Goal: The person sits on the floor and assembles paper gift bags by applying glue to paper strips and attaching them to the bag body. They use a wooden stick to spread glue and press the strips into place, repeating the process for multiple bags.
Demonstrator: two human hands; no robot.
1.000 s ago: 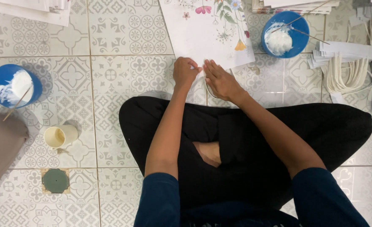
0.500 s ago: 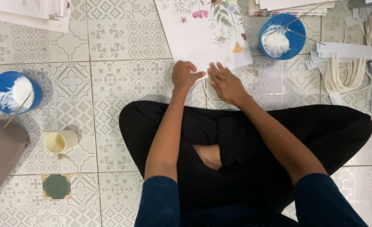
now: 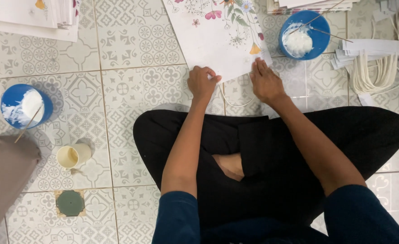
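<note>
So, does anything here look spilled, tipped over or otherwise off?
One thing: the small cream cup lies on its side on the tiled floor, beside the left blue bowl. Nothing visibly spilled from it. White paste streaks that bowl's rim. Otherwise nothing stands out.

We look down on a tiled floor (image 3: 132, 90), pale grey with white ornamental patterns set in squares between thin grout lines; the tiles have a slight sheen and the light falls evenly, with soft shadows only; a round green drain cover (image 3: 70, 203) sits in one tile at lower left; we see no walls, windows or furniture in this downward view.
</note>
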